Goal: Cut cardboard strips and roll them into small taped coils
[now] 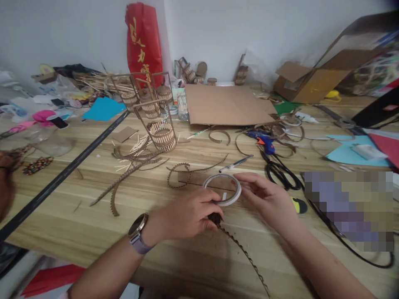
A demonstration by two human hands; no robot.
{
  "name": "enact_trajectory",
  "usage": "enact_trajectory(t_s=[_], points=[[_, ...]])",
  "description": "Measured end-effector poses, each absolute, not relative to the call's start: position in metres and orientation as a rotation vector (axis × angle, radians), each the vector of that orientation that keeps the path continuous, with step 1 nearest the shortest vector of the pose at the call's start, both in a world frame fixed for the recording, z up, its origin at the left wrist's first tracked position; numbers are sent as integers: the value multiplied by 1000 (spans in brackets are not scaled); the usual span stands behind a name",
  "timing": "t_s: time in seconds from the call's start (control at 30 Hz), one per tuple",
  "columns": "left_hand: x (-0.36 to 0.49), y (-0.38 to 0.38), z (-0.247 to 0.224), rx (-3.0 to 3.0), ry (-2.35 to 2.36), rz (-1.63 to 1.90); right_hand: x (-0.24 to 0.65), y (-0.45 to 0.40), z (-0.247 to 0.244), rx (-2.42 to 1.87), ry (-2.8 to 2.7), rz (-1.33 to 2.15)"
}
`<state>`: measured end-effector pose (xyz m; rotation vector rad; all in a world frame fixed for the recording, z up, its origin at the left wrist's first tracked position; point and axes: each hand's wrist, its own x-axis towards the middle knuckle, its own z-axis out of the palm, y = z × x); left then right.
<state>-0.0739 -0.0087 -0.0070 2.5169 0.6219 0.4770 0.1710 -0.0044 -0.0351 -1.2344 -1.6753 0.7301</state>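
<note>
A ring-shaped roll of white tape (237, 195) is held up above the table between both hands. My left hand (195, 211), with a watch on its wrist, has its fingers closed on a small dark brown coil (215, 217) and also touches the roll's lower left edge. From the coil a long notched brown strip (246, 251) trails down to the right. My right hand (264, 193) pinches the right side of the tape roll. Behind the roll a flat brown strip (193, 178) and a pen (236, 163) lie on the wood.
Scissors (282, 172), a blue glue gun (264, 142) and a yellow-black tool (299, 205) lie right. Small slatted baskets (162, 137) and loose notched strips (124, 178) stand and lie left. Cardboard (227, 106) is behind. Another person's hand (6, 178) shows far left.
</note>
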Motion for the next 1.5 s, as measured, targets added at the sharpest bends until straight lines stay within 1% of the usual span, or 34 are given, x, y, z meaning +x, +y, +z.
enact_trajectory(t_s=[0.37,0.6,0.77,0.93,1.1,1.3,1.5], points=[[-68,-11,-21,2761,673,546,169,-8,-35,-1126,-1571,826],[-67,-14,-18,2778,721,472,168,-6,-37,-1079,-1485,900],[-69,-10,-19,2772,813,479,173,-5,-35,-1145,-1500,845],[-67,-9,-21,2775,899,529,175,-4,-40,-1197,-1515,700],[-64,-12,-20,2792,935,469,172,-9,-40,-1295,-1662,331],[-64,-12,-18,2788,972,415,170,-13,-34,-1411,-1700,80],[-62,-14,-18,2793,939,377,167,-18,-36,-1147,-2059,-331]])
